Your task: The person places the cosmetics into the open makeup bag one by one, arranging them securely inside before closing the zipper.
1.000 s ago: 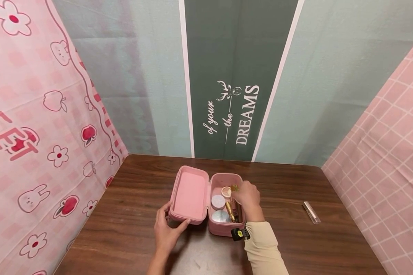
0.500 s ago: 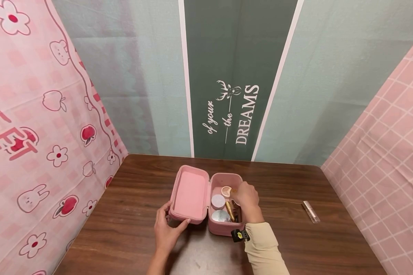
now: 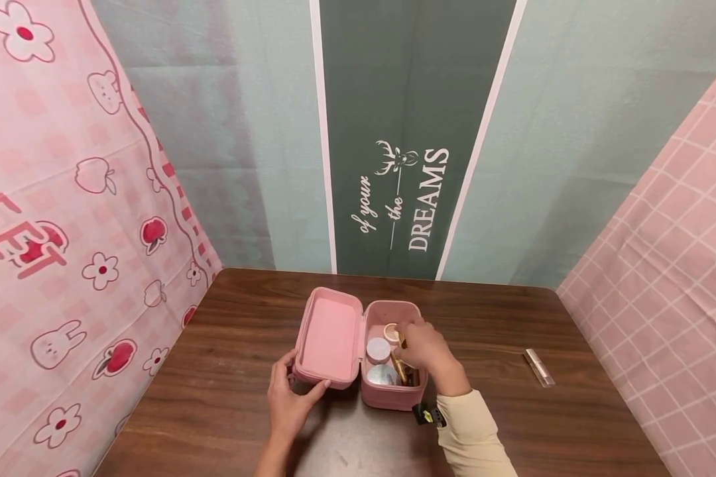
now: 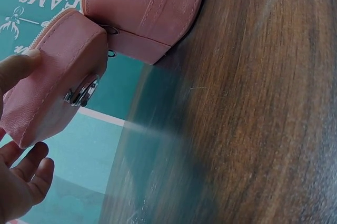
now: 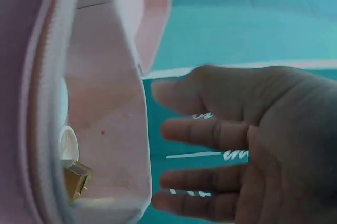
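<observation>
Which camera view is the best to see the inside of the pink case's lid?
The head view: it looks into the open lid, held by the left hand, and shows nearly all its inside. The left wrist view shows only the lid's outside; the right wrist view, just part of it.

case [image 3: 392, 398]: leather-like, rather matt | clasp [image 4: 87, 93]: glossy metal | table [image 3: 573, 417]: wood-grained, smooth, slightly glossy | backdrop [image 3: 417, 79]: matt cloth, creased
</observation>
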`<state>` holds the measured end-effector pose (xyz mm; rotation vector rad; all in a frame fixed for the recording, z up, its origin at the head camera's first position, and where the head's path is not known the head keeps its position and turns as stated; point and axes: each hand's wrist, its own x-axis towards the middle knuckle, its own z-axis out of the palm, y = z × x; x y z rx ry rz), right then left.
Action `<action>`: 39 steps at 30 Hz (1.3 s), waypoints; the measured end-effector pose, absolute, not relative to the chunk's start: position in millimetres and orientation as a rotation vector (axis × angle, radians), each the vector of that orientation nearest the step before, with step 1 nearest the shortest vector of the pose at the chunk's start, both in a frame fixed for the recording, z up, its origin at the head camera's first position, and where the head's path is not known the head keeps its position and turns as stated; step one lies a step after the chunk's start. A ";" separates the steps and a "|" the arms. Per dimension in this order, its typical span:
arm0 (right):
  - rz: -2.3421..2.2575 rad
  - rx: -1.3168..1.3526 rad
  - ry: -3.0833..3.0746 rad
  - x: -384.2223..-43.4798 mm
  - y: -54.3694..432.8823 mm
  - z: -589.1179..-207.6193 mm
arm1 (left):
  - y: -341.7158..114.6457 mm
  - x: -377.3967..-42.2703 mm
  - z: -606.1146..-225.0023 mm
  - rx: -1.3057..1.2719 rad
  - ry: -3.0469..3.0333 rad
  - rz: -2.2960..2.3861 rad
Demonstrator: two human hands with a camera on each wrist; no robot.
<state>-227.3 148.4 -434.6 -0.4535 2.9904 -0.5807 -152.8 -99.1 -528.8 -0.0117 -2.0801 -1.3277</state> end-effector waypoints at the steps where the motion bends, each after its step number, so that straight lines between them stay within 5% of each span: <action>1: -0.554 -0.500 2.997 -226.2 147.6 -434.8 | -99.2 -152.8 -528.7 -0.009 -2.080 -1.327; 39: -0.600 -0.498 3.036 -190.9 204.8 -424.4 | -97.7 -151.7 -528.5 -0.001 -2.090 -1.312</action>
